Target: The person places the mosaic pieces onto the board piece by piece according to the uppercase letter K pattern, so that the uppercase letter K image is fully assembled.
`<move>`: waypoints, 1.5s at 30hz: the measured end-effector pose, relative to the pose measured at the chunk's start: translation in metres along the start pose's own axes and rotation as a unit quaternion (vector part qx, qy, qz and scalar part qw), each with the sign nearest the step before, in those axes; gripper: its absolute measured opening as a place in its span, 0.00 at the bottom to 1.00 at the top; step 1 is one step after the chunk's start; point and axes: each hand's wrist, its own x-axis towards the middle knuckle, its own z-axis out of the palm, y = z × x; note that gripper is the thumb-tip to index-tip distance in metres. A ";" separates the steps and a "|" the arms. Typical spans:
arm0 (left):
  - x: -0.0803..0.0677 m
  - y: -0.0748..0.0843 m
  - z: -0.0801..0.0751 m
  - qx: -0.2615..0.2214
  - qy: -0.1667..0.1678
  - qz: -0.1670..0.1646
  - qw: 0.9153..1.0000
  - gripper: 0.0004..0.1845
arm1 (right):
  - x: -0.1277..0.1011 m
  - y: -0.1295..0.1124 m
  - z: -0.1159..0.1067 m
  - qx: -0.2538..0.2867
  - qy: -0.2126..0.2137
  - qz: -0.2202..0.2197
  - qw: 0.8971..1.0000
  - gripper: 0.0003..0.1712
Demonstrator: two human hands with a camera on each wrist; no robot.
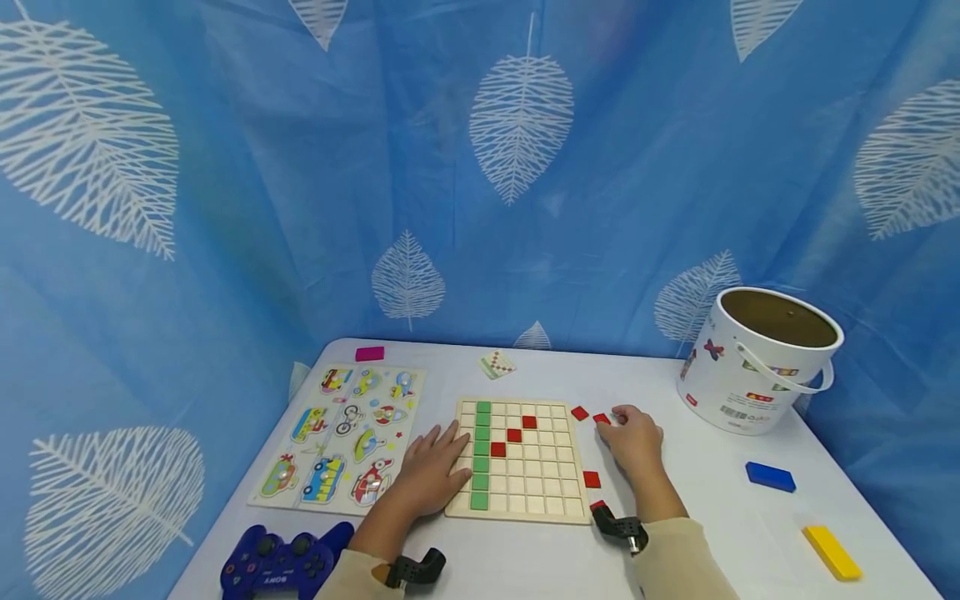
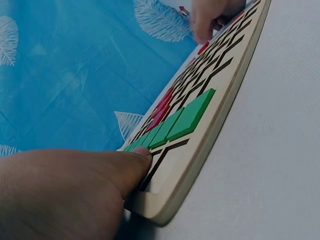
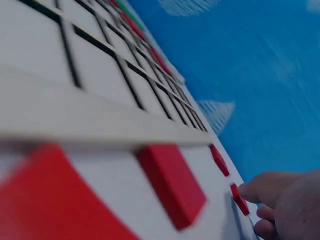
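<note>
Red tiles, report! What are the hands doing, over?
Left hand flat on grid board. Right hand touching loose red tile beside board. Nothing in the way.

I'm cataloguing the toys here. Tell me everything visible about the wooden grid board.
The square pale wooden grid board lies flat on the white table. Green tiles fill one column near its left edge; three red tiles step diagonally. The left hand presses its left edge; the right hand touches a loose red tile beside it.

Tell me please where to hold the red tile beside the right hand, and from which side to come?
Pinch the red tile by two opposite edges, coming from above. It lies flat and thin on the table, so its faces give no grip. The right hand already touches it; the board is apart to its left.
</note>
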 end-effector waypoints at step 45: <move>-0.003 0.003 -0.006 -0.004 -0.002 0.004 1.000 0.34 | 0.015 -0.041 0.047 0.021 -0.157 -0.084 0.984 0.16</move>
